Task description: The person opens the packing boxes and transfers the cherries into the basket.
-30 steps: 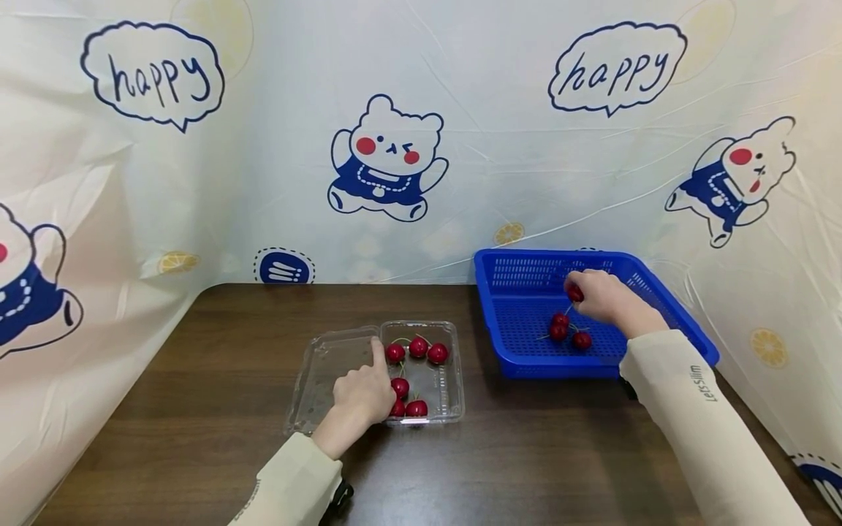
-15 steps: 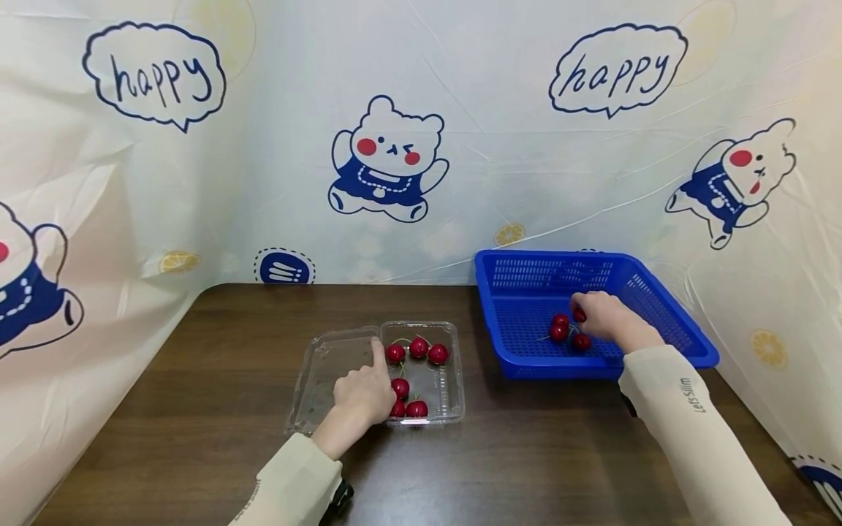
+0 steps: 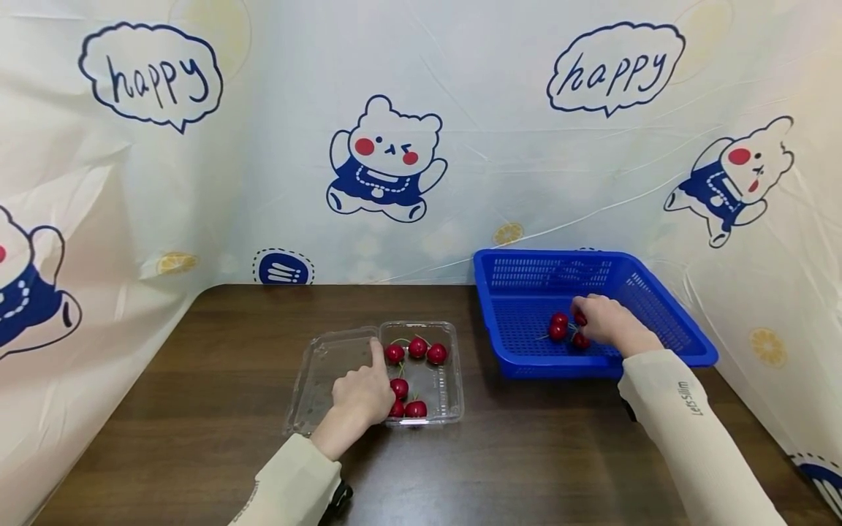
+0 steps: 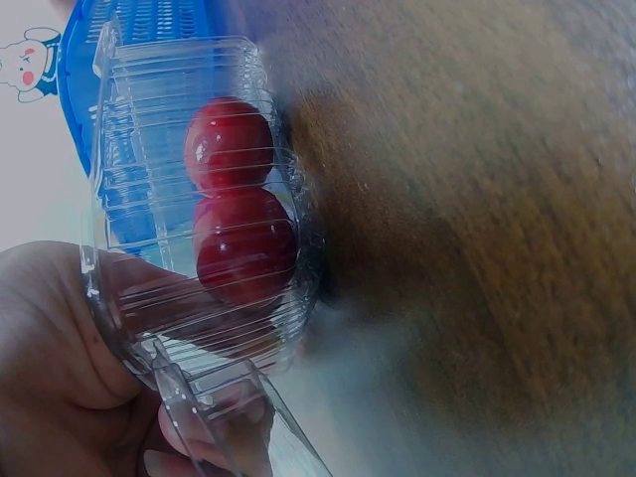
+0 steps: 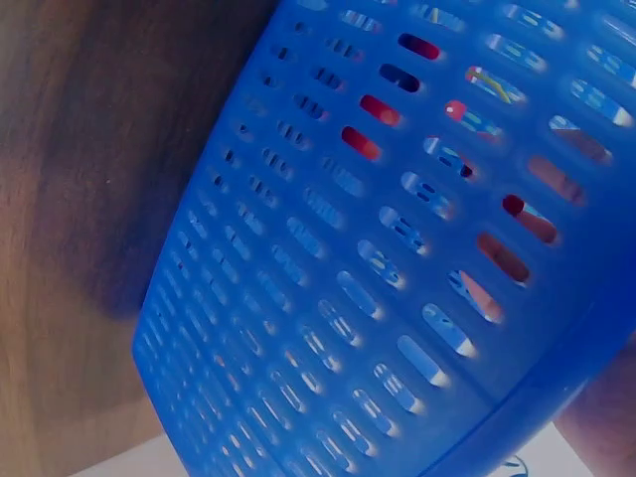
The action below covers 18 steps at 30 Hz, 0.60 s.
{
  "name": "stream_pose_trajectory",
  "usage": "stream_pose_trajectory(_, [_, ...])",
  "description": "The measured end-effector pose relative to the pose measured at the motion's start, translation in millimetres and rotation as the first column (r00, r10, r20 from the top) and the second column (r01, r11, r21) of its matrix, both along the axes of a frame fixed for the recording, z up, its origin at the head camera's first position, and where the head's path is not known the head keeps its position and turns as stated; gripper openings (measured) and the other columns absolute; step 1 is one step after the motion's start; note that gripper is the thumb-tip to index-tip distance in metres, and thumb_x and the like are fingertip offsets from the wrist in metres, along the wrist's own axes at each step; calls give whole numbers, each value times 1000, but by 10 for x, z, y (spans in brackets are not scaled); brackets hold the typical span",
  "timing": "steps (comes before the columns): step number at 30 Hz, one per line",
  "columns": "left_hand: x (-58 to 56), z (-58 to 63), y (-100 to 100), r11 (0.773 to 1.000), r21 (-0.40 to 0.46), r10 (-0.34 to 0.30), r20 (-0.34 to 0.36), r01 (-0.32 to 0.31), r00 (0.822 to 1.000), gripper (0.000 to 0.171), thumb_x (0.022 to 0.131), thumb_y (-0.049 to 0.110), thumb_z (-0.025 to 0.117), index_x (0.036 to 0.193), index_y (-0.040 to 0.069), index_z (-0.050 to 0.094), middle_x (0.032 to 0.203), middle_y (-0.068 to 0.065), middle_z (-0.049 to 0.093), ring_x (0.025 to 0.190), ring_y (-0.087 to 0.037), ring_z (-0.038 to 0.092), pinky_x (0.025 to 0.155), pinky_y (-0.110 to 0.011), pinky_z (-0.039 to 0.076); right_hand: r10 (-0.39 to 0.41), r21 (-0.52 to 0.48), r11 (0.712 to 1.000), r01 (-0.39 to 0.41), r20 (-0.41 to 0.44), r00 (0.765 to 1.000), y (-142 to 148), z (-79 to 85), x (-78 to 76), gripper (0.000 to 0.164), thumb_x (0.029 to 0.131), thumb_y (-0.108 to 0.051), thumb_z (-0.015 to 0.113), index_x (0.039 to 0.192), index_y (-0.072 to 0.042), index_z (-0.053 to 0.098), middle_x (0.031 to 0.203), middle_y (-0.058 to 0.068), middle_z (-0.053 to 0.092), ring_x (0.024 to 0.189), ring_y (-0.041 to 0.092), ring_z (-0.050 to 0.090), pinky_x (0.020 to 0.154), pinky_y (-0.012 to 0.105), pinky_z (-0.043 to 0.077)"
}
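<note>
My left hand [image 3: 363, 394] grips the hinge side of a clear plastic clamshell container [image 3: 462, 391], its index finger stretched along the edge. Several red cherries [image 3: 417, 347] with stems lie inside, and the left wrist view shows two of the cherries [image 4: 245, 245] through the clear wall. Over the blue plastic basket [image 3: 539, 362], my right hand [image 3: 608, 321] reaches in and pinches a cherry [image 3: 580, 318], partly hidden by the fingers. Beside it on the basket floor sit other cherries [image 3: 558, 332]. In the right wrist view the basket's slotted wall [image 5: 328, 258] covers most of the hand.
The container's lid [image 3: 325, 376] lies folded back to the left on the brown wooden table [image 3: 217, 409]. Behind the table hangs a printed curtain [image 3: 500, 168], which also runs along both sides. The basket stands at the table's back right.
My right hand has lowered the pinched cherry toward the basket floor and shifted slightly right, beside the other cherries. The left hand and container have stayed in place.
</note>
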<state>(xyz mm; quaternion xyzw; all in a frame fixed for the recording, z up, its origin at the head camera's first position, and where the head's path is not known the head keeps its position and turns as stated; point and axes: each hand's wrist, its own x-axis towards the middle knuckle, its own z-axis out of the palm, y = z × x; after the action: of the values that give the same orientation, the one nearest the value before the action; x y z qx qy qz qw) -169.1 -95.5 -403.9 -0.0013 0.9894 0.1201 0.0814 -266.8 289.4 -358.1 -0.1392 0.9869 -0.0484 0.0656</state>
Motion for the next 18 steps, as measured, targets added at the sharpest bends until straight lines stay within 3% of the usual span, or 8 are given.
stream_pose_trajectory(9, [-3,-5,4,1000,-16,-1,-3,1,1000,82,85,15,56,152,-3,13,48,-8,53,44,-22,48,41,-34,33,9,23,1000,-8,-18,1000,-5,-27,3,32,79,0,65,111,3,63,96,23,66,80,32,57,71,54,54])
stream_pose_trajectory(18, [-4,-7,6,1000,-16,1,-4,-1,1000,82,85,16,56,152,-2,13,47,-7,51,43,-21,45,40,-33,32,8,27,1000,-8,-11,1000,-20,-47,-23,33,79,-1,67,111,2,62,96,23,66,83,35,58,73,57,53])
